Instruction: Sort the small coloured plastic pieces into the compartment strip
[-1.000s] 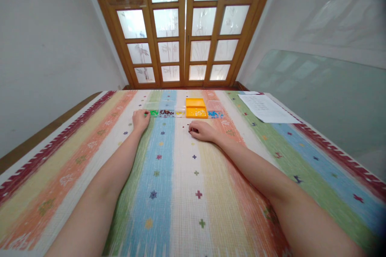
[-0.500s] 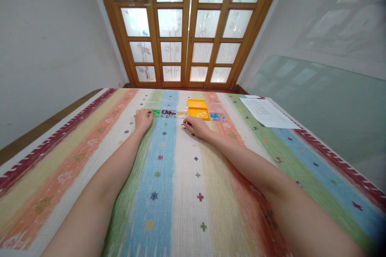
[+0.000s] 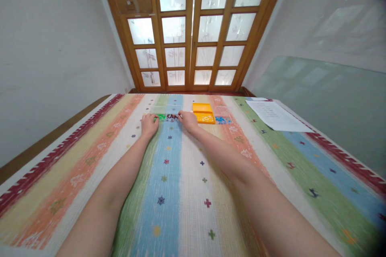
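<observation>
Paper sheet (image 3: 279, 116) on the right of a striped tablecloth (image 3: 157, 192); beyond, wooden doors (image 3: 189, 28) with glass panes (image 3: 171, 30).

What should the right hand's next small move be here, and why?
Probably the right hand should part its fingers over the clear box of dark pieces, since the fingers are at its edge; whether they hold a piece is too small to tell.

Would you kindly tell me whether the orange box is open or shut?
Open: the orange box shows white pieces inside, its lid folded back behind.
</observation>
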